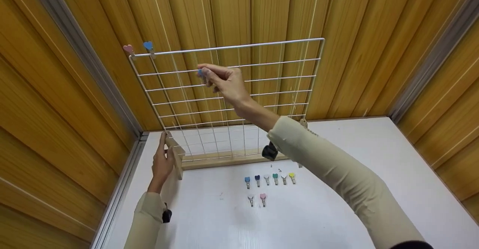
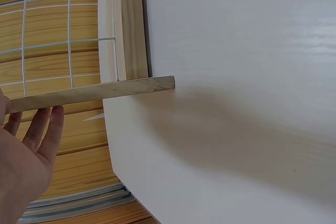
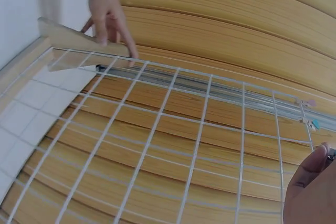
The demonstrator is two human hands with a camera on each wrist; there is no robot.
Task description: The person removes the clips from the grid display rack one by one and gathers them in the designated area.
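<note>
A white wire grid (image 1: 232,47) stands upright in a wooden base. My right hand (image 1: 230,84) pinches a small clip with a blue top (image 1: 200,72) between thumb and fingertips, in front of the grid below its top bar. In the right wrist view, only a metal bit of that clip (image 3: 331,154) shows at my fingertips. My left hand (image 1: 163,163) grips the wooden side support (image 2: 94,93) at the grid's left end, fingers against its outer face. A pink heart clip (image 1: 128,49) and a blue heart clip (image 1: 148,46) sit on the top bar's left end.
On the white table (image 1: 209,219), two rows of heart clips lie in front of the base, among them a yellow clip (image 1: 292,176) and a pink clip (image 1: 263,196). Wood-patterned panels (image 1: 355,54) enclose the table at the back and sides.
</note>
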